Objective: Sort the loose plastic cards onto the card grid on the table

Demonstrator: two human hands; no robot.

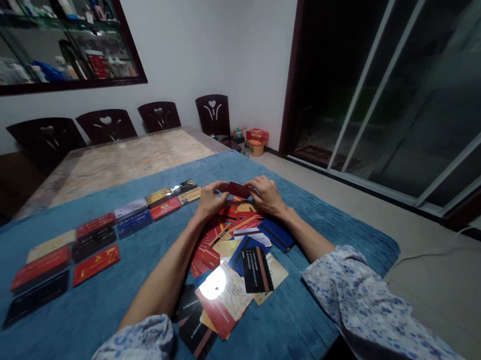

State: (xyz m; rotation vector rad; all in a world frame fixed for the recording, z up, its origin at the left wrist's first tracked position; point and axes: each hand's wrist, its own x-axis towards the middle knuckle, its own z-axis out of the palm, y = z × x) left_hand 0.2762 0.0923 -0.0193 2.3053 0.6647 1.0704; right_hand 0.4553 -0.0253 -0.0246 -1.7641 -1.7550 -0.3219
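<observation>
Both hands on one dark red card (238, 189): left hand (215, 198) pinches its left end, right hand (266, 194) its right end, fingers narrow on it. Card is held above far end of loose pile (235, 260), between the forearms. Pile: mixed cards, overlapping, red, blue, black, one big glossy with glare. Left of it, stacks (94, 244) in rows on blue cloth (105, 308), colors mixed. Chairs (106, 126) beyond table (140, 152).
</observation>
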